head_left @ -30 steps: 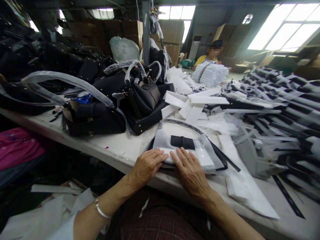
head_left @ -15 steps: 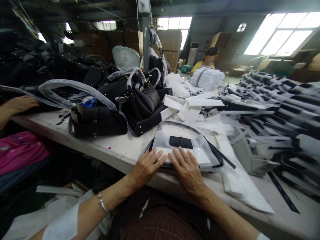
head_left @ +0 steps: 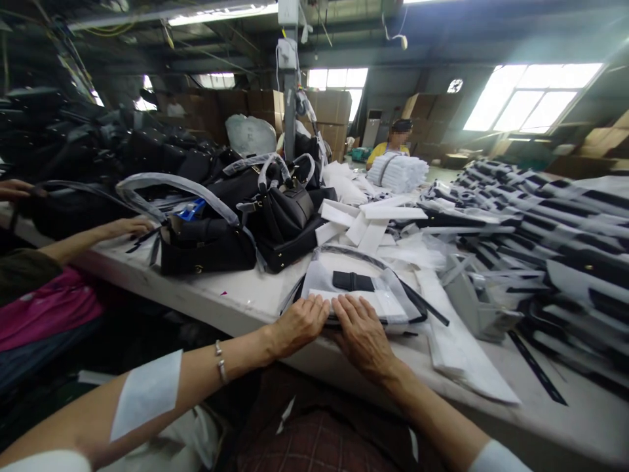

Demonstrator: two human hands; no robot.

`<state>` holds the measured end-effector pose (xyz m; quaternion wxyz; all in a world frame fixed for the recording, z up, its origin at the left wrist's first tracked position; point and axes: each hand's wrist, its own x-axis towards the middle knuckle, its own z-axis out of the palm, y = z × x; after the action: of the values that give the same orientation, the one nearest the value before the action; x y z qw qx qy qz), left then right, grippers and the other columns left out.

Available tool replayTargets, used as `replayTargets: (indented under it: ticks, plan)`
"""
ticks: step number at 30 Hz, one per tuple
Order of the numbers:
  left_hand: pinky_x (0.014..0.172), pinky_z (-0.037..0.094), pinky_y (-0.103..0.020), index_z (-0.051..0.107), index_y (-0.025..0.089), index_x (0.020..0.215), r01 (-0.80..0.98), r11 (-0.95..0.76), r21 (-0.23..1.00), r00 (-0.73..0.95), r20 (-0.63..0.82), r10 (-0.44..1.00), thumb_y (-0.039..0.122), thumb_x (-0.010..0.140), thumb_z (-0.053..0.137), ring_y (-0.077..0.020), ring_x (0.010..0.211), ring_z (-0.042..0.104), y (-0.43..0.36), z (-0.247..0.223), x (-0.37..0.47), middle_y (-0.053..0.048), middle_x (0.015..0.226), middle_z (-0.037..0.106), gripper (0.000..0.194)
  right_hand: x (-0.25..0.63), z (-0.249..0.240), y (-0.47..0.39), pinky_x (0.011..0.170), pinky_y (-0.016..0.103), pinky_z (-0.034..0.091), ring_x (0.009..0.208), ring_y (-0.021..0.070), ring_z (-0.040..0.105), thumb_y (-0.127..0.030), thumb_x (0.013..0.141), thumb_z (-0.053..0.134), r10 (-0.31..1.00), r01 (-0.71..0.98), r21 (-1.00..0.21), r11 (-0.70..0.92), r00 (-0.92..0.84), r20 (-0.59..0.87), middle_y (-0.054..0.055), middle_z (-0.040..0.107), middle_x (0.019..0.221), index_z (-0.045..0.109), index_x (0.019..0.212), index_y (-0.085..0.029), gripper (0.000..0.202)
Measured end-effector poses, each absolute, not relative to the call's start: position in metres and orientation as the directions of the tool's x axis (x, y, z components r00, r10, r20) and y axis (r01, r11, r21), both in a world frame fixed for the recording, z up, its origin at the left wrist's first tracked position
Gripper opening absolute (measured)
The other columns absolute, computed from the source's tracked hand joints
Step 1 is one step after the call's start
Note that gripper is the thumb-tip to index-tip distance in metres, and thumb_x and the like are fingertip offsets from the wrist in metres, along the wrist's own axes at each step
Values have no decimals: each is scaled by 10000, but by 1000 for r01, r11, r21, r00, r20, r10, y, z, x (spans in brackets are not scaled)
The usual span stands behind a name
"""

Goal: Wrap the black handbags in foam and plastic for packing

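In front of me lies a flat black handbag (head_left: 388, 288), covered with a translucent white wrapping sheet, its film-wrapped handle arching away from me. A small black leather piece with a band (head_left: 352, 281) shows in its middle. My left hand (head_left: 302, 322) is at the bag's near edge, fingers pressed together and curled on the white sheet, thumb hidden. Beside it, nearly touching, my right hand (head_left: 362, 334) rests on the same edge with fingers stretched out over the sheet. Its thumb is hardly visible.
Black handbags (head_left: 209, 246) with wrapped handles stand at left, near a co-worker's hand (head_left: 130, 227). White strips (head_left: 368, 226) lie behind my bag. At right are a grey holder (head_left: 476, 311), white sheets (head_left: 466, 367) and a large wrapped pile (head_left: 531, 216).
My fingers, spread flat before, have drawn back to the bag's near edge; the left ones have closed together. At left, the co-worker's arm reaches further in and a second hand shows. The view has tilted up.
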<state>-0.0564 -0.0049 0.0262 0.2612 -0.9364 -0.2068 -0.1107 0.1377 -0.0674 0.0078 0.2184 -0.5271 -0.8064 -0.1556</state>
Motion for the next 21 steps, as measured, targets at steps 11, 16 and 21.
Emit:
replayTargets:
  ticks: [11, 16, 21]
  plan:
    - [837, 537, -357, 482, 45, 1295, 453, -792, -410, 884, 322, 339, 113, 934, 389, -248, 985, 645, 17, 60, -54, -156, 1074, 658, 379, 135, 18, -40, 1002, 462, 371, 1126, 298, 553, -170, 901, 546, 694, 930, 156, 334, -354, 627, 143, 643, 1240, 477, 1376, -120, 483]
    - [977, 482, -415, 476, 51, 1338, 501, -777, -380, 844, 414, 341, 87, 879, 386, -276, 1157, 589, 12, 52, -56, -166, 1259, 615, 469, 141, 30, -31, 922, 422, 432, 1002, 254, 585, -129, 960, 431, 635, 893, 215, 395, -434, 639, 129, 672, 1112, 545, 1258, -97, 320]
    - [1071, 393, -432, 567, 83, 1234, 554, -710, -433, 741, 645, 185, 52, 909, 354, -260, 1174, 588, 23, 39, -50, -137, 1204, 657, 390, 139, 38, -24, 833, 386, 476, 906, 230, 606, -153, 974, 438, 666, 897, 199, 396, -430, 609, 106, 679, 1010, 566, 1175, -111, 242]
